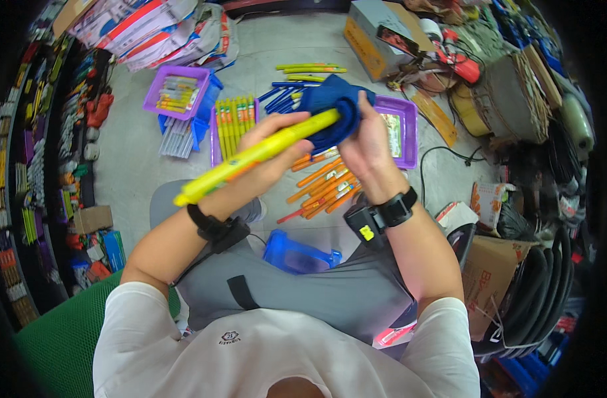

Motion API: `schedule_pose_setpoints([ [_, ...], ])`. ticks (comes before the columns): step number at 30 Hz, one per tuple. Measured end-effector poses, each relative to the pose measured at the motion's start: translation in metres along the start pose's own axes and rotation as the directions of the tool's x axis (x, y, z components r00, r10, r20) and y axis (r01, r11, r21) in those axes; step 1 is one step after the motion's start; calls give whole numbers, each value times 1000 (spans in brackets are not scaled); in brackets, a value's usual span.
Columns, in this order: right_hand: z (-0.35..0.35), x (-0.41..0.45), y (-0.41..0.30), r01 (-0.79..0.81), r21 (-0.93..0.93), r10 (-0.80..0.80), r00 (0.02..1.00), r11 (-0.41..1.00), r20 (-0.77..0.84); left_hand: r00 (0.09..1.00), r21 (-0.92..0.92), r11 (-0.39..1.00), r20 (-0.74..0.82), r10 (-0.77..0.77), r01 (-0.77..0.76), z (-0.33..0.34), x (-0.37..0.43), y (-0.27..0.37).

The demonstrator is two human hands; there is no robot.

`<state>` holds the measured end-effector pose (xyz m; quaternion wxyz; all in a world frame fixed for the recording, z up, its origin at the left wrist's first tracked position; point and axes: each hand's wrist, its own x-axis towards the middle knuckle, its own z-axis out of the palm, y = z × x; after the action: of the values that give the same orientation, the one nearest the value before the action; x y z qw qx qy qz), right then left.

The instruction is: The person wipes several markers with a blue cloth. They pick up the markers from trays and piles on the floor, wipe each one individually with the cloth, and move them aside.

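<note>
My left hand (266, 176) is closed around a long yellow plastic tube (243, 161), which slants from my left wrist up to the right. A dark blue cloth (328, 92) is bunched in my right hand (368, 149). The cloth curls around the tube's far end and hides that tip. Below the hands, orange tubes (328, 191) with labels lie loosely on the floor. Dark blue tubes (283, 99) and more yellow tubes (311, 68) lie beyond, partly covered by the cloth. A purple tray of upright-looking yellow tubes (228, 124) stands left of my hands.
A purple tray (410, 134) stands at right. Another purple tray (151, 94) with small packs rests on blue bins at left. A blue bin (298, 253) sits between my legs. Stocked shelves (12, 189) line the left; cardboard boxes (368, 42), a cable (425, 164) and coiled hoses (537, 303) crowd the right.
</note>
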<state>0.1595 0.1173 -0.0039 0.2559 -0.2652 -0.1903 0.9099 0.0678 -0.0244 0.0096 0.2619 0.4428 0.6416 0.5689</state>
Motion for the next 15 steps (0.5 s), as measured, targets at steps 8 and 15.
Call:
schedule_pose_setpoints([
  [8, 11, -21, 26, -123, -185, 147, 981, 975, 124, 954, -302, 937, -187, -236, 173, -24, 11, -16],
  [15, 16, -15, -4, -101, 106, 67, 956, 989, 284, 973, -574, 806, -232, 11, -146, -58, 10, 38],
])
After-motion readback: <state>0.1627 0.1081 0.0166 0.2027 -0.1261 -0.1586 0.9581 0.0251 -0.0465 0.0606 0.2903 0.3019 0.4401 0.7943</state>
